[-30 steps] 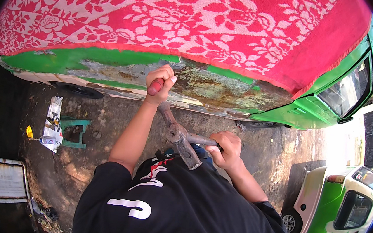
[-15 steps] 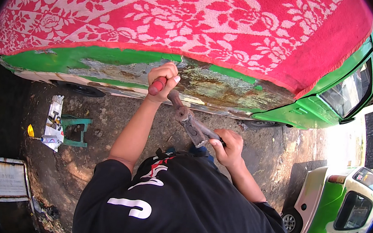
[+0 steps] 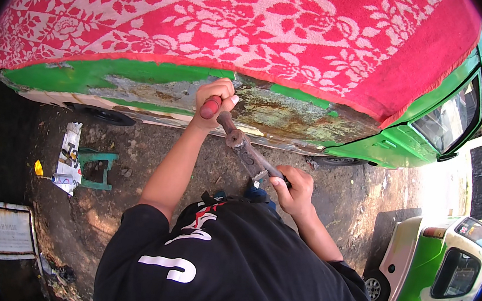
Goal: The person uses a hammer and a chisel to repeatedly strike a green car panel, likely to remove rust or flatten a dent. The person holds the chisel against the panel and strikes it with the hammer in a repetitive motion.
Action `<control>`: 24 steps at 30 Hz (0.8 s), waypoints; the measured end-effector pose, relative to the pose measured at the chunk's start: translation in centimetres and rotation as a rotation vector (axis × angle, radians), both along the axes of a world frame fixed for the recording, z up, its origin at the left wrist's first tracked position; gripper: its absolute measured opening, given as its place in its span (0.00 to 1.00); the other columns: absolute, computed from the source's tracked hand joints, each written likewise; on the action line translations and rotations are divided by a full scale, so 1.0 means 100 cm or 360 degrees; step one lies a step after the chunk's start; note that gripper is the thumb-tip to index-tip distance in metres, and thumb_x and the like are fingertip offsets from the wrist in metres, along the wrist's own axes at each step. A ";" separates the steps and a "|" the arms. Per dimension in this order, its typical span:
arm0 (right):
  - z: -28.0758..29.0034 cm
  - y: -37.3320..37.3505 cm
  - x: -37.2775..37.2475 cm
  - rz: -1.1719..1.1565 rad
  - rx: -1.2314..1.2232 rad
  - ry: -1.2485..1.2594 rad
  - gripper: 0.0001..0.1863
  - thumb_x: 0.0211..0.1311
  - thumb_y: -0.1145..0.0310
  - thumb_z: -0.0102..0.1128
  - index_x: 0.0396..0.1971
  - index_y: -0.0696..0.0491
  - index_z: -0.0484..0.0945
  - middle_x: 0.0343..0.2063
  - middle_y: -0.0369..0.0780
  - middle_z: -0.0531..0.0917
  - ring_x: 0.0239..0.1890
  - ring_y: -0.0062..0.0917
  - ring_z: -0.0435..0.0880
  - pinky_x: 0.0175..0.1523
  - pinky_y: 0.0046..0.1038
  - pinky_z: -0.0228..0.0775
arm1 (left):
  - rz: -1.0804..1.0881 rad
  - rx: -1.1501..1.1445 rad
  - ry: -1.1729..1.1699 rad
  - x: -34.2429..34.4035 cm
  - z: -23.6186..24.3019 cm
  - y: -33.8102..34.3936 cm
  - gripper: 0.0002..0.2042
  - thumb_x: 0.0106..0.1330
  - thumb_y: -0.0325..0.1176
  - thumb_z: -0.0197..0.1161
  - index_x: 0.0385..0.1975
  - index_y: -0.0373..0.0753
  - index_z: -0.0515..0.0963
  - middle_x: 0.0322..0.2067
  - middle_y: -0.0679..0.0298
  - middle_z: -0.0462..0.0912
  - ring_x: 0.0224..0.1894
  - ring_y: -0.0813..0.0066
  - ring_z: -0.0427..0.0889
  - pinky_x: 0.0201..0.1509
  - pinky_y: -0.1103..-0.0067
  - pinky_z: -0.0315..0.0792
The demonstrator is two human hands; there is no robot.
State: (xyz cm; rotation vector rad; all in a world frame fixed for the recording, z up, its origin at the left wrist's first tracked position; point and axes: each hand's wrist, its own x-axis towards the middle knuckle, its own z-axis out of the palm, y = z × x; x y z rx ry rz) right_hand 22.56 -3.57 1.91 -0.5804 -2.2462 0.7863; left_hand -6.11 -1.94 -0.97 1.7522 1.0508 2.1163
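Observation:
Wrapped round a red-handled tool (image 3: 211,108), my left hand (image 3: 216,93) is close to the scraped body panel (image 3: 280,113) of a green van. The tool's far end is hidden by the hand and the handle, so its kind does not show. My right hand (image 3: 295,190) grips the dark shaft of a rusty hammer (image 3: 241,149). The hammer's head is beside the red handle's end, its narrow end close to it; I cannot tell if they touch. Green paint is gone from much of the panel, leaving grey, rusty and pale patches.
A red cloth with pale flowers (image 3: 207,23) covers the van's upper part. On the ground to the left stand a small green stool (image 3: 108,170) and a spray can (image 3: 63,179) by a printed sheet (image 3: 70,144). A second green-and-white vehicle (image 3: 422,269) is parked at lower right.
My left hand and the red handle have shifted slightly right and toward the van. The hammer's head has turned a little, and my right hand has hardly moved.

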 end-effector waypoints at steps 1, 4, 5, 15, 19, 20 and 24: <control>0.003 -0.001 -0.001 0.0016 0.0025 0.0034 0.13 0.58 0.60 0.67 0.30 0.56 0.79 0.19 0.41 0.80 0.20 0.35 0.79 0.28 0.33 0.70 | 0.0001 -0.0006 -0.0003 0.001 0.001 0.000 0.14 0.52 0.20 0.62 0.13 0.35 0.61 0.16 0.65 0.66 0.21 0.71 0.66 0.28 0.75 0.61; 0.013 0.000 -0.005 0.0129 0.0119 0.0182 0.14 0.58 0.59 0.67 0.29 0.56 0.79 0.19 0.40 0.80 0.19 0.35 0.79 0.27 0.33 0.69 | 0.0010 -0.0028 0.0027 0.003 0.004 0.000 0.15 0.53 0.20 0.61 0.13 0.35 0.61 0.16 0.65 0.65 0.21 0.71 0.65 0.28 0.75 0.61; 0.014 0.002 -0.005 0.0211 0.0164 0.0260 0.14 0.57 0.59 0.67 0.29 0.56 0.78 0.18 0.40 0.79 0.19 0.35 0.79 0.26 0.33 0.69 | 0.0019 -0.0036 0.0060 0.004 0.005 0.000 0.15 0.54 0.19 0.60 0.13 0.35 0.60 0.16 0.65 0.65 0.21 0.72 0.64 0.28 0.75 0.61; 0.004 0.006 -0.002 0.0092 0.0369 0.0202 0.15 0.55 0.57 0.68 0.29 0.54 0.78 0.19 0.39 0.80 0.19 0.34 0.78 0.26 0.33 0.68 | -0.0015 -0.0001 -0.0017 0.001 0.003 0.006 0.15 0.54 0.19 0.61 0.14 0.35 0.61 0.15 0.65 0.65 0.21 0.72 0.65 0.27 0.75 0.61; 0.012 0.001 -0.009 0.0015 0.0380 0.0078 0.15 0.56 0.57 0.68 0.29 0.54 0.78 0.19 0.39 0.80 0.18 0.33 0.78 0.26 0.32 0.69 | 0.0036 -0.0022 0.0109 0.005 0.005 0.004 0.14 0.56 0.18 0.58 0.14 0.36 0.61 0.16 0.65 0.66 0.21 0.74 0.65 0.28 0.76 0.61; 0.010 0.002 -0.008 -0.0023 0.0335 0.0001 0.15 0.55 0.57 0.68 0.29 0.54 0.79 0.19 0.39 0.80 0.18 0.33 0.79 0.26 0.32 0.69 | 0.0045 -0.0029 0.0082 0.005 0.005 0.004 0.14 0.56 0.18 0.57 0.14 0.35 0.60 0.16 0.65 0.66 0.21 0.74 0.65 0.28 0.76 0.61; 0.005 0.002 -0.006 -0.0001 0.0276 -0.0045 0.15 0.55 0.57 0.68 0.30 0.54 0.79 0.20 0.40 0.80 0.19 0.35 0.79 0.26 0.34 0.69 | -0.0053 0.0015 -0.0090 -0.001 0.002 0.003 0.14 0.53 0.16 0.59 0.14 0.34 0.61 0.16 0.65 0.66 0.20 0.74 0.63 0.27 0.76 0.60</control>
